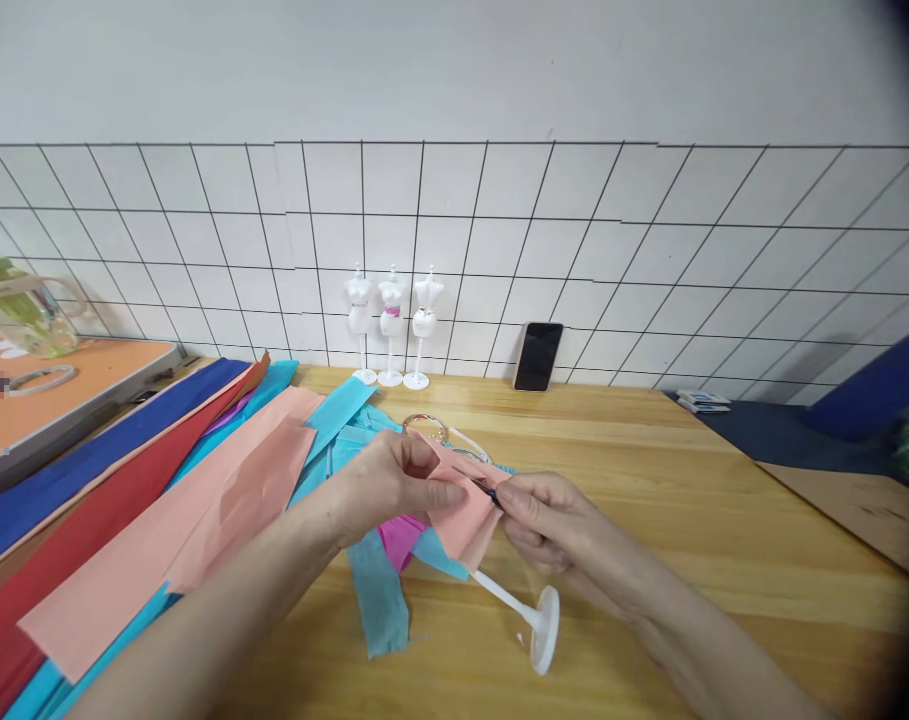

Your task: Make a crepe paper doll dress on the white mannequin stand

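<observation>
Between finger and thumb, my left hand (390,485) pinches a piece of peach crepe paper (461,515). My right hand (551,520) is closed around a small pair of dark-handled scissors (485,488), whose blades lie against that paper. Below the paper, a white mannequin stand (545,630) lies tipped on the table; its upper part is hidden. Blue paper scraps (379,600) and a magenta piece (400,540) are under and beside my left hand. Just beyond my hands sits a ring-shaped roll (424,428), partly covered.
Three white mini mannequins (392,320) stand against the tiled wall, and a phone (539,356) leans there. Long coloured paper strips (176,520) cover the left side. An orange board (64,390) with a clear jug (26,310) is farther left; a dark mat (761,440) lies right.
</observation>
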`<state>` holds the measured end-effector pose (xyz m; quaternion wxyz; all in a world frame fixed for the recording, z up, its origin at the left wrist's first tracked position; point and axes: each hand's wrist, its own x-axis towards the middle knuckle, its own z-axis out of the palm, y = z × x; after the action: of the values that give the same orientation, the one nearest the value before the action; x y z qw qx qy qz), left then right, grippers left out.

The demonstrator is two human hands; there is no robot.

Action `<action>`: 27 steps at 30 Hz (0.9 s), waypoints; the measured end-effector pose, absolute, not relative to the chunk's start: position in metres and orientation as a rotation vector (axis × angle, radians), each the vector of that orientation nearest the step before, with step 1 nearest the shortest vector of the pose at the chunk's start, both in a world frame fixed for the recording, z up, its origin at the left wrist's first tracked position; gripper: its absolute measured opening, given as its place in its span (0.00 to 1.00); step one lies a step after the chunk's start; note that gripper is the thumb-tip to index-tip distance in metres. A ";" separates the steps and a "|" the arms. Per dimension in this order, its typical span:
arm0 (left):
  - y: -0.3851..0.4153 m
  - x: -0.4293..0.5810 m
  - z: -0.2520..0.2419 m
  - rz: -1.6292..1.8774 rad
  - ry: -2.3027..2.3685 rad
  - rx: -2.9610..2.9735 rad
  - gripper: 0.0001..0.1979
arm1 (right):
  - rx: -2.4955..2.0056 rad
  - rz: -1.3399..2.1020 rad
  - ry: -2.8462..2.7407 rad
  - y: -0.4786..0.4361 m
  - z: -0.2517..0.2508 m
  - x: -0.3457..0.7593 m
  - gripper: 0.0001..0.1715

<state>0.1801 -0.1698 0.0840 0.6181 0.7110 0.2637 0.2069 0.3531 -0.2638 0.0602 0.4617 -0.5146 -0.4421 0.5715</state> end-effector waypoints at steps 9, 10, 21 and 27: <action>-0.172 0.178 0.085 0.469 0.616 1.660 0.16 | -1.157 1.548 -0.963 -0.264 0.060 0.352 0.26; -0.172 0.179 0.084 0.492 0.627 1.672 0.17 | -1.152 1.551 -0.964 -0.265 0.061 0.352 0.27; -0.179 0.175 0.087 0.952 0.725 2.302 0.15 | -1.121 1.557 -0.924 -0.269 0.062 0.346 0.27; -0.175 0.172 0.092 0.715 0.584 2.141 0.14 | -1.153 1.517 -1.009 -0.271 0.068 0.342 0.29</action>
<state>0.1718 -0.1746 0.0918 0.3939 0.8440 0.2303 0.2817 0.3422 -0.2710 0.0678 0.4729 -0.4713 -0.4121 0.6200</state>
